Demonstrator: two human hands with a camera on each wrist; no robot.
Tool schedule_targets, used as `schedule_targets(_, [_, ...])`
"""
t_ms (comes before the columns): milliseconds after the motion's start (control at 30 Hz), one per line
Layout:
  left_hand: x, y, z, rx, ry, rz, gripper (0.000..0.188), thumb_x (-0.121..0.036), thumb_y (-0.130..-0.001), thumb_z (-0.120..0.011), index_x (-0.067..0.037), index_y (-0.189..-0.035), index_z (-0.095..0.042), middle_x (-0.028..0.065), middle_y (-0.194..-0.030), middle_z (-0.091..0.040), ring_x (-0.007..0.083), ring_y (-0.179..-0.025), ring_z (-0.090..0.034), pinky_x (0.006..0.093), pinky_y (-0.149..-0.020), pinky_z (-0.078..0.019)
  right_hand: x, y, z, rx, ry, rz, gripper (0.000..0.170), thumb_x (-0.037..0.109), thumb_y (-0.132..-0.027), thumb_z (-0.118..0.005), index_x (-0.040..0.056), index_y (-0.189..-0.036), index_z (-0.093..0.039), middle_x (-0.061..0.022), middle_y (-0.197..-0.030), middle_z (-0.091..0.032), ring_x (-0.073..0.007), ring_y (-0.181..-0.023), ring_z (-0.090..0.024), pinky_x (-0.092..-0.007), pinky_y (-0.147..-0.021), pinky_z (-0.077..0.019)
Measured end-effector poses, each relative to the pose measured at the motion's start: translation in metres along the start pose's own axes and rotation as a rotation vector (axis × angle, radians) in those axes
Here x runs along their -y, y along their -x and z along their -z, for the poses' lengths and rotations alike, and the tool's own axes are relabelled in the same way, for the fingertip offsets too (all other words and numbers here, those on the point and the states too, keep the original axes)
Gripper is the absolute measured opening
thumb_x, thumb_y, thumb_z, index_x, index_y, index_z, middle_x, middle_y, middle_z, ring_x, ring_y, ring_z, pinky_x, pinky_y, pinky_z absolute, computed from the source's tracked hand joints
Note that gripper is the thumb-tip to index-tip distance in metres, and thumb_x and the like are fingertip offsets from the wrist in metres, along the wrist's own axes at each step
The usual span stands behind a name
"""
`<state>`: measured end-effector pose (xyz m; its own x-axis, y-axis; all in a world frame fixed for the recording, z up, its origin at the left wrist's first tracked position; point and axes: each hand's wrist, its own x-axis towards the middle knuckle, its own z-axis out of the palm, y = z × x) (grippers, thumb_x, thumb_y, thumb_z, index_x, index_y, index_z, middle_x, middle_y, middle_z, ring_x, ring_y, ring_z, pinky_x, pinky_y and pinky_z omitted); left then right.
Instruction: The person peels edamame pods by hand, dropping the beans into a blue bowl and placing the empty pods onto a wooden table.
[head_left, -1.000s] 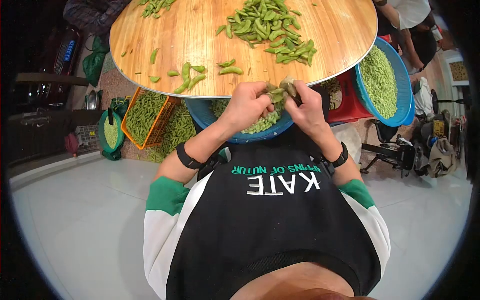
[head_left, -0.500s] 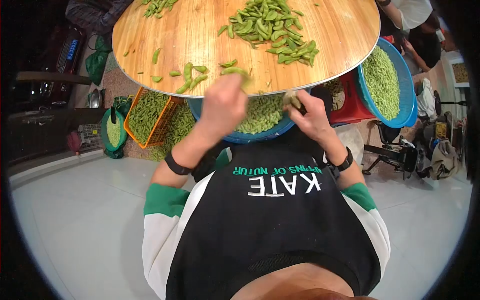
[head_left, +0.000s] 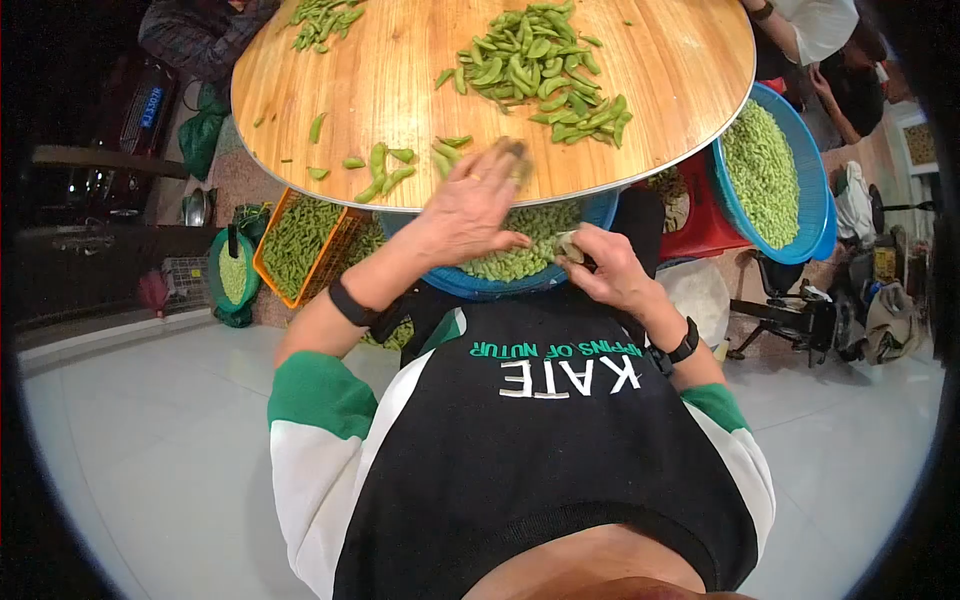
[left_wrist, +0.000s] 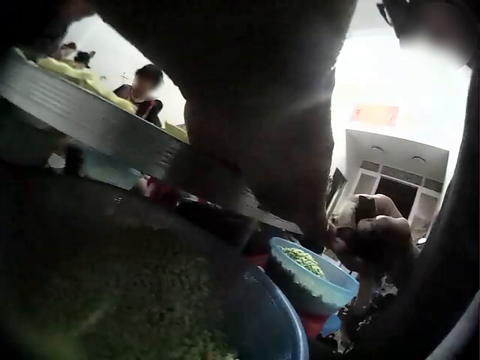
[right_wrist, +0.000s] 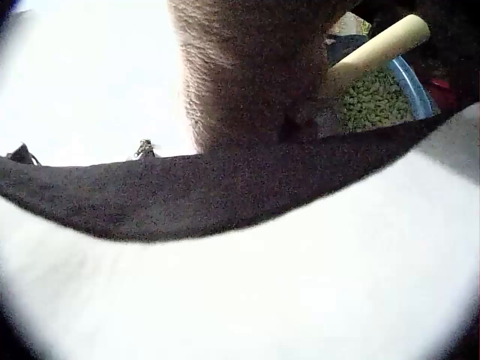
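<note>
Sitting at the far left, a green basket (head_left: 251, 262) holds pale shelled beans (head_left: 232, 275), and beside it a tilted orange crate (head_left: 330, 257) is filled with unshelled pods (head_left: 298, 245). Next, on the near left part of the round wooden table (head_left: 400, 80), lie a few loose pods (head_left: 378, 162): one has its long axis running away from the person, a neighbour slants toward the far right, and another, farther left, leans slightly off the away line. The left hand (head_left: 474, 200) reaches over the table edge, fingers extended toward the far right and thumb spread apart, clasping nothing that can be made out; its fingertips are blurred, and a pod shows just beside them. Below the hands, partly under the table, a blue basin (head_left: 606, 207) contains a broad layer of light green beans (head_left: 500, 264). Farther back on the table, a heap of pods (head_left: 540, 65) points every which way. Over the basin's right side, the right hand (head_left: 610, 265) is curled, pinching a small pale piece (head_left: 567, 246) whose axis is too unclear to tell. At the right, a larger blue basket (head_left: 822, 180), beside a red stool (head_left: 708, 215), is heaped with beans.
</note>
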<state>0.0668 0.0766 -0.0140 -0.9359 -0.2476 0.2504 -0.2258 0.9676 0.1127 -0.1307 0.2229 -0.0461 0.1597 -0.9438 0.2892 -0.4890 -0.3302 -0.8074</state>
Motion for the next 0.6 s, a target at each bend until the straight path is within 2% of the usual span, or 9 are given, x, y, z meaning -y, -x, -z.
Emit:
schedule_targets(67, [0.017,0.016,0.012,0.13,-0.074,0.15,0.078,-0.053,-0.076,-0.065,0.008,-0.122,-0.048,0.0241,-0.135,-0.041,0.037,-0.131,-0.035,0.0491,-0.104,-0.031,-0.003,0.002,0.004,-0.025,-0.005,-0.023,0.016,0.004,-0.076,-0.066,-0.0009,-0.083,-0.053,-0.0158,-0.071,-0.051,-0.0348,-0.063,-0.054,-0.0402,-0.056,-0.0433])
schedule_targets(100, [0.035,0.03,-0.001,0.147,-0.158,0.296,0.076,-0.054,-0.078,-0.063,0.008,-0.121,-0.048,0.0251,-0.134,-0.042,0.038,-0.131,-0.035,0.0507,-0.103,-0.031,-0.004,0.002,0.004,-0.048,-0.01,-0.049,0.016,0.004,-0.076,-0.066,-0.001,-0.082,-0.052,-0.0155,-0.07,-0.05,-0.0343,-0.063,-0.054,-0.0396,-0.055,-0.0427])
schedule_targets(167, [0.061,0.04,0.001,0.049,-0.361,0.425,0.072,-0.052,-0.08,-0.062,0.007,-0.12,-0.05,0.0262,-0.13,-0.045,0.039,-0.128,-0.037,0.0516,-0.101,-0.0319,-0.004,0.001,0.0,-0.079,-0.031,-0.039,0.016,0.004,-0.076,-0.066,-0.0009,-0.082,-0.052,-0.0151,-0.07,-0.049,-0.0339,-0.062,-0.053,-0.0392,-0.055,-0.0421])
schedule_targets(200, [0.056,0.027,0.021,-0.003,-0.253,0.384,0.062,-0.047,-0.084,-0.06,0.005,-0.118,-0.052,0.0245,-0.127,-0.048,0.0372,-0.124,-0.042,0.0498,-0.098,-0.0346,-0.003,-0.001,-0.001,-0.099,-0.044,-0.026,0.016,0.004,-0.076,-0.066,-0.0007,-0.081,-0.052,-0.0147,-0.069,-0.049,-0.0334,-0.062,-0.052,-0.0388,-0.055,-0.0416])
schedule_targets(233, [0.051,0.016,0.026,-0.007,-0.255,0.387,0.062,-0.047,-0.084,-0.06,0.005,-0.118,-0.052,0.0245,-0.127,-0.048,0.0372,-0.124,-0.042,0.0498,-0.098,-0.0346,-0.002,-0.003,-0.002,-0.097,-0.043,-0.021,0.016,0.004,-0.076,-0.066,-0.0007,-0.081,-0.052,-0.0147,-0.069,-0.049,-0.0334,-0.062,-0.052,-0.0388,-0.055,-0.0416])
schedule_targets(300, [0.042,-0.011,0.024,-0.105,-0.022,0.246,0.053,-0.04,-0.086,-0.058,0.004,-0.114,-0.053,0.022,-0.125,-0.051,0.0344,-0.12,-0.046,0.0471,-0.096,-0.0364,0.002,-0.009,-0.004,-0.063,-0.044,0.017,0.015,0.004,-0.077,-0.066,-0.0008,-0.081,-0.052,-0.0148,-0.069,-0.048,-0.0336,-0.062,-0.052,-0.0392,-0.055,-0.0416])
schedule_targets(333, [0.042,-0.025,0.014,-0.157,-0.043,0.143,0.045,-0.035,-0.087,-0.058,0.004,-0.111,-0.054,0.0204,-0.122,-0.053,0.0327,-0.117,-0.048,0.0452,-0.095,-0.0375,0.006,-0.012,-0.003,-0.06,-0.048,0.025,0.015,0.005,-0.077,-0.066,-0.001,-0.082,-0.053,-0.0148,-0.069,-0.048,-0.0337,-0.061,-0.052,-0.0394,-0.055,-0.0415])
schedule_targets(433, [0.041,-0.049,-0.01,-0.115,-0.096,0.082,0.045,-0.034,-0.087,-0.059,0.004,-0.11,-0.054,0.0213,-0.121,-0.054,0.0331,-0.117,-0.049,0.0443,-0.096,-0.0371,0.009,-0.015,-0.005,-0.053,-0.028,0.008,0.014,0.005,-0.078,-0.066,-0.0011,-0.082,-0.054,-0.0148,-0.069,-0.048,-0.0336,-0.061,-0.052,-0.0394,-0.055,-0.0416])
schedule_targets(600, [0.051,-0.033,-0.016,-0.143,-0.078,0.207,0.048,-0.036,-0.087,-0.059,0.005,-0.112,-0.054,0.0229,-0.124,-0.053,0.0344,-0.118,-0.048,0.0426,-0.098,-0.0363,0.004,-0.011,-0.002,-0.098,-0.057,0.002,0.014,0.005,-0.077,-0.066,-0.0012,-0.082,-0.053,-0.0142,-0.069,-0.049,-0.0325,-0.06,-0.052,-0.0386,-0.055,-0.0417])
